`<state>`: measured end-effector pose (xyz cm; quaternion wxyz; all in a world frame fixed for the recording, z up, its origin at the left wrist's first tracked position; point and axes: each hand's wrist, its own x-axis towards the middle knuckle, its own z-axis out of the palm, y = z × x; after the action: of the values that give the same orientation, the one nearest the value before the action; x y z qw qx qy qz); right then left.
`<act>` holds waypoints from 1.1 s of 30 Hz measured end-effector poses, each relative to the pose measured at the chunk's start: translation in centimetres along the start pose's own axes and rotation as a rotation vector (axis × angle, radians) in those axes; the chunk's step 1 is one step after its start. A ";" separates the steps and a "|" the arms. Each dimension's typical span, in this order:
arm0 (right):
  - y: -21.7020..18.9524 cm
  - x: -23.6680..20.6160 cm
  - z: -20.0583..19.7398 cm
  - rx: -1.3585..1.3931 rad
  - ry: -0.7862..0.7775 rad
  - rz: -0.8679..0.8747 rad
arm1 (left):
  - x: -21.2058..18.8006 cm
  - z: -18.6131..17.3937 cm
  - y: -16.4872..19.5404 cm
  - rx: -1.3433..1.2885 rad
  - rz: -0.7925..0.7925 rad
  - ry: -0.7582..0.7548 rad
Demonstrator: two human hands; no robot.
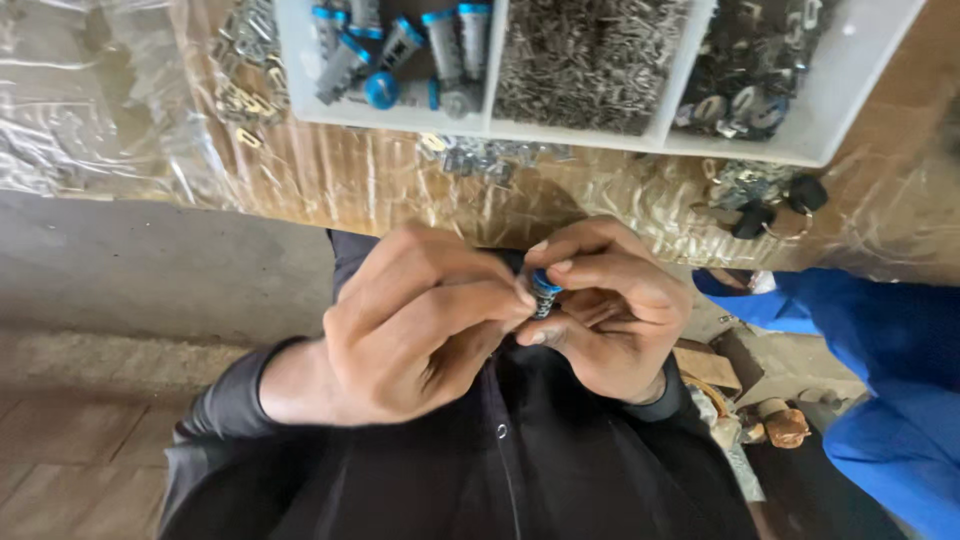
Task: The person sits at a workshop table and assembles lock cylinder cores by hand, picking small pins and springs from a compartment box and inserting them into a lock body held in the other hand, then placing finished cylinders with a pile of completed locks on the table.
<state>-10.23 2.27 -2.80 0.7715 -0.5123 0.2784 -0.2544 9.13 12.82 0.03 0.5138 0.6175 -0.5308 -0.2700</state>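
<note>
Blue-capped metal cylinder [544,292], small, one item: pinched between the fingertips of both hands, held close to the chest over a dark buttoned garment [520,460], below the edge of the bench.

Left hand [420,320]: fingers curled, thumb and forefinger closed on the cylinder's left side.

Right hand [605,305]: fingers closed on the cylinder from above and from the right, thumb beneath it.

White compartment tray [850,100], on the bench above the hands, three sections visible. Left section: further blue-capped cylinders [400,50], lying loose. Middle section: heap of small grey metal pins [585,60]. Right section: dark flat metal pieces with rings [750,70].

Clear plastic sheet [100,100], crinkled, covered the wooden bench top [330,170]. Loose metal parts [490,155] lay on it just below the tray; black-headed keys on a ring [770,210] lay to the right.

Blue sleeve [880,350] of another person, at the right edge.
</note>
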 end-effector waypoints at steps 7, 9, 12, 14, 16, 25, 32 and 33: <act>-0.1 -1.2 -0.8 0.023 0.066 0.021 | 4.1 0.4 0.8 0.181 0.191 -0.117; 0.0 -0.9 -0.5 -0.007 0.006 -0.003 | 4.0 -0.9 1.1 0.221 0.207 -0.172; 0.1 0.2 0.6 -0.029 -0.136 0.042 | 1.5 -3.3 0.8 0.102 -0.019 -0.228; 0.1 1.5 1.3 -0.094 -0.295 0.018 | -0.6 -4.5 0.2 -0.134 -0.332 -0.279; 0.5 2.8 2.0 -0.216 -0.482 -0.074 | -2.0 -4.9 -0.3 -0.361 -0.479 -0.205; 0.1 0.9 0.9 0.321 -0.182 0.075 | 3.0 -5.6 -0.7 0.920 -0.055 -0.315; -0.3 -0.7 -2.3 0.337 0.010 -0.008 | -0.5 -3.4 -1.1 0.627 0.002 -0.245; -0.4 -1.2 -2.7 0.322 0.047 0.004 | -0.7 -2.6 -0.9 0.776 0.040 -0.207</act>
<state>-12.99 1.23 -3.11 0.8374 -0.3753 0.2531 -0.3063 11.56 14.30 -0.11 0.1917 0.7248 -0.6541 -0.1003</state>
